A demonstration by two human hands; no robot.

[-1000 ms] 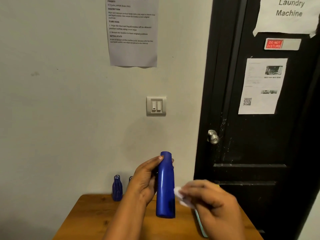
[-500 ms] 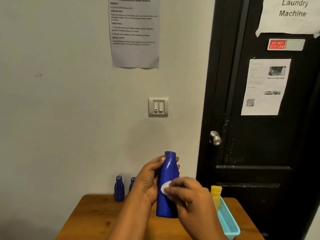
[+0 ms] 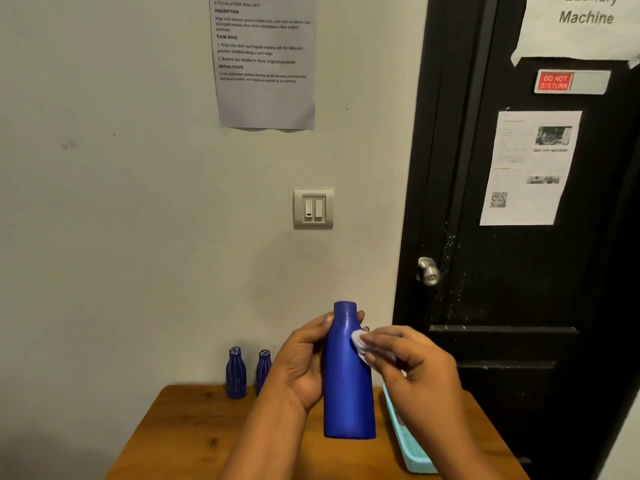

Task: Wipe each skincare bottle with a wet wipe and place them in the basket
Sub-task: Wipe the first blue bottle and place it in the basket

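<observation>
The left hand grips the tall, smooth blue plastic bottle upright above the wooden surface; the right hand pinches a white wet wipe against its shoulder. Probably light, rigid and slippery once wet, so hold mid-body.

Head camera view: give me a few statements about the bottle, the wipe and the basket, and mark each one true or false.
1. The left hand grips the tall blue bottle upright. True.
2. The right hand presses the white wipe against the bottle's base. False: the wipe is on the upper part, just below the neck.
3. Two small blue bottles stand on the wooden table near the wall. True.
4. The basket lies to the left of the tall bottle. False: the turquoise basket is to its right, at the table's edge.
5. The tall bottle is already in the basket. False: it is in the left hand, outside the basket.
</observation>
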